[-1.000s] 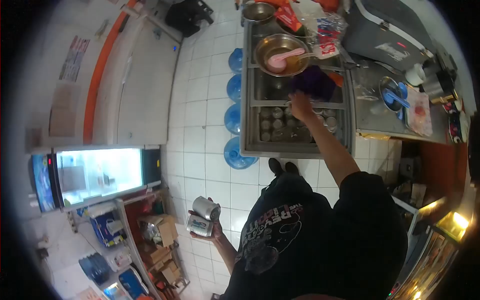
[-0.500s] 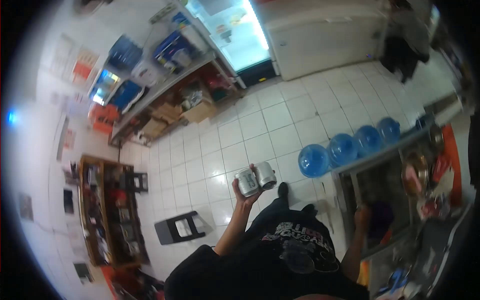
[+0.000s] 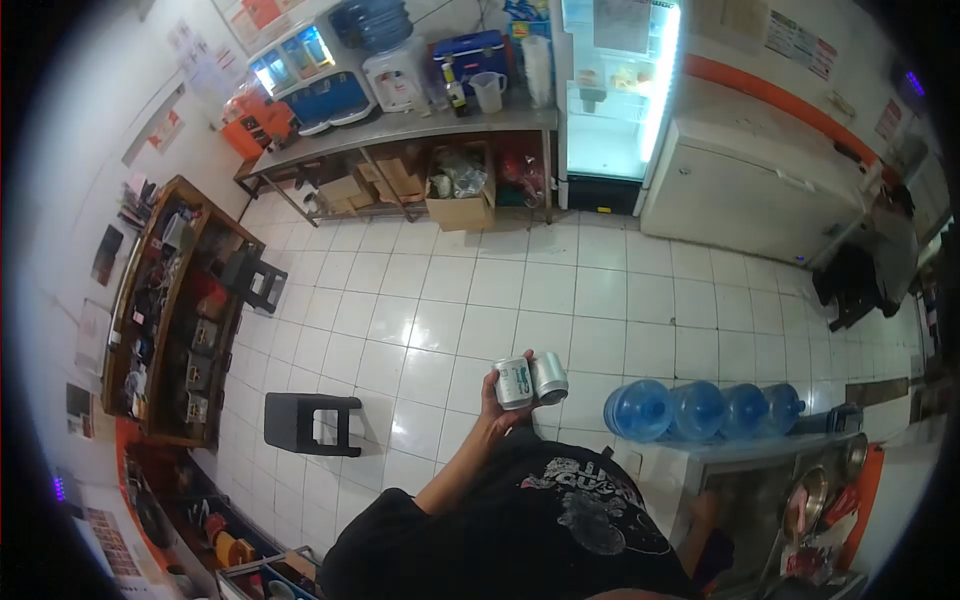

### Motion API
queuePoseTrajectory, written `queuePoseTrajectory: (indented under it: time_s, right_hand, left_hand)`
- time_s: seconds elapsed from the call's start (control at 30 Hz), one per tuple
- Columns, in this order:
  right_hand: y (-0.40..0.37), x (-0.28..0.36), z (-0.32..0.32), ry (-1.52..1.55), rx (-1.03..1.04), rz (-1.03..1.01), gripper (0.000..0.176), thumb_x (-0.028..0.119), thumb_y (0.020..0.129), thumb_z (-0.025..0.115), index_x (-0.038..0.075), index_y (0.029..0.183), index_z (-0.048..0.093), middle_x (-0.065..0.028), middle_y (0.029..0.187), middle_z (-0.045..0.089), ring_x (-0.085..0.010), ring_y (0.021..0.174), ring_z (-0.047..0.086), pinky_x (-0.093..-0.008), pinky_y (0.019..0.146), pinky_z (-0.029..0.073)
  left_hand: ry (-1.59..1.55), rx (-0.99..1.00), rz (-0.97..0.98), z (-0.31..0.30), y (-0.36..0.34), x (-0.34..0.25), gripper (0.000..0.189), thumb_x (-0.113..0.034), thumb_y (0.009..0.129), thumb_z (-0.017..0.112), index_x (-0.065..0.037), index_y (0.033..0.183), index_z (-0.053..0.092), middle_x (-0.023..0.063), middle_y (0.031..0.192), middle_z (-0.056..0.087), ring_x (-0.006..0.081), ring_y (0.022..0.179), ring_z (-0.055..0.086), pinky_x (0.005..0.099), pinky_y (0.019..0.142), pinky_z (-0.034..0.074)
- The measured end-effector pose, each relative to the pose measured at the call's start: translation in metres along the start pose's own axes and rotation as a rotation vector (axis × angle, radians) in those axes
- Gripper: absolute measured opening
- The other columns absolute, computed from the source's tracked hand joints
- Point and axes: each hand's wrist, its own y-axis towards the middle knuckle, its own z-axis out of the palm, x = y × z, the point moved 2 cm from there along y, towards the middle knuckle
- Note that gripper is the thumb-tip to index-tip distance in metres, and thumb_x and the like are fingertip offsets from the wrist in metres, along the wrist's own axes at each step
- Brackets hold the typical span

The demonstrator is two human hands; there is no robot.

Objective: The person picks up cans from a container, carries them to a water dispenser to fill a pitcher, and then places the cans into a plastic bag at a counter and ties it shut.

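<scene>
Left grip (image 3: 492, 410) holding two cans (image 3: 514, 384), blue jugs (image 3: 697, 410)

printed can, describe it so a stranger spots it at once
Find the black shirt at the bottom, then follow the left forearm up to the left grip. The printed can is the left one there, its printed side showing, while the silvery can beside it looks plain.

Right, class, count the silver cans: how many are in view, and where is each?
2. The printed can is in the left hand; the other can is in the same hand, to its right in the picture. More may be hidden.
</scene>
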Motion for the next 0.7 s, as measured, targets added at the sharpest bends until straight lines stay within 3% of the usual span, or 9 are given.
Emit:
queuePoseTrajectory:
  time_s: [0.1,0.17,0.23,0.33,0.4,0.5,0.53,0.57,0.7]
  right_hand:
    - [0.036,0.140,-0.047,0.187,-0.109,-0.282,0.042,0.027,0.087,0.062,-0.001,0.117,0.065,-0.0255,0.116,0.064,-0.0404,0.112,0.060,-0.0462,0.095,0.047]
    - [0.050,0.258,-0.073,0.344,-0.021,-0.447,0.041,0.025,0.086,0.064,-0.001,0.117,0.064,-0.0250,0.114,0.066,-0.0407,0.105,0.064,-0.0437,0.090,0.050]
    - [0.055,0.362,-0.082,0.495,0.037,-0.683,0.042,0.027,0.090,0.066,-0.002,0.120,0.063,-0.0197,0.106,0.069,-0.0271,0.102,0.067,-0.0367,0.086,0.052]
    - [-0.009,0.512,-0.135,0.898,0.630,-0.829,0.054,0.034,0.096,0.062,0.001,0.137,0.050,-0.0162,0.118,0.063,-0.0250,0.101,0.065,-0.0344,0.083,0.054]
    - [-0.035,0.574,-0.158,1.006,0.926,-0.863,0.067,0.038,0.096,0.063,0.002,0.146,0.037,-0.0168,0.126,0.056,-0.0252,0.106,0.062,-0.0340,0.083,0.055]
    - [-0.045,0.636,-0.180,0.792,0.841,-0.936,0.076,0.040,0.094,0.066,0.002,0.149,0.030,-0.0207,0.125,0.055,-0.0247,0.110,0.060,-0.0345,0.082,0.056]
    - [-0.032,0.651,-0.173,0.744,0.815,-0.974,0.080,0.037,0.091,0.071,0.001,0.149,0.028,-0.0217,0.124,0.055,-0.0253,0.110,0.060,-0.0351,0.081,0.056]
    - [-0.023,0.666,-0.171,0.742,0.817,-0.986,0.080,0.037,0.091,0.071,0.001,0.149,0.028,-0.0217,0.124,0.055,-0.0253,0.110,0.060,-0.0351,0.081,0.056]
    - [0.024,0.722,-0.163,0.777,0.869,-0.971,0.082,0.032,0.086,0.078,0.000,0.146,0.033,-0.0180,0.120,0.058,-0.0237,0.102,0.062,-0.0322,0.080,0.055]
  left_hand:
    - [-0.009,0.005,0.040,-0.004,0.010,-0.053,0.084,-0.052,0.072,0.074,-0.013,0.142,0.047,0.0114,0.142,0.045,0.0355,0.134,0.042,0.0600,0.111,0.033]
    - [-0.014,0.011,0.047,-0.008,0.015,-0.078,0.084,-0.053,0.073,0.074,-0.012,0.142,0.047,0.0105,0.142,0.046,0.0339,0.133,0.043,0.0591,0.111,0.034]
    - [0.009,0.027,0.060,-0.012,0.023,-0.104,0.085,-0.053,0.073,0.073,-0.012,0.143,0.046,0.0106,0.142,0.046,0.0335,0.133,0.043,0.0579,0.109,0.036]
    - [0.061,-0.021,0.101,-0.009,0.030,-0.134,0.087,-0.054,0.072,0.074,-0.012,0.143,0.047,0.0113,0.142,0.046,0.0342,0.133,0.043,0.0572,0.110,0.037]
    - [0.114,-0.012,0.146,-0.007,0.043,-0.153,0.088,-0.056,0.072,0.074,-0.011,0.143,0.046,0.0128,0.141,0.046,0.0353,0.134,0.043,0.0573,0.111,0.036]
    - [0.193,-0.034,0.202,-0.009,0.065,-0.182,0.089,-0.055,0.071,0.074,-0.009,0.143,0.046,0.0132,0.138,0.049,0.0342,0.127,0.050,0.0528,0.101,0.048]
    - [0.181,-0.014,0.183,-0.007,0.073,-0.192,0.089,-0.049,0.072,0.076,-0.007,0.144,0.044,0.0123,0.137,0.050,0.0300,0.124,0.054,0.0446,0.098,0.052]
    - [0.237,-0.099,0.211,-0.005,0.080,-0.201,0.091,-0.052,0.071,0.075,-0.006,0.143,0.045,0.0136,0.131,0.054,0.0307,0.111,0.061,0.0423,0.088,0.058]
    - [0.339,-0.116,0.198,-0.004,0.129,-0.241,0.097,-0.050,0.069,0.076,-0.001,0.145,0.042,0.0162,0.139,0.050,0.0301,0.115,0.060,0.0393,0.086,0.058]
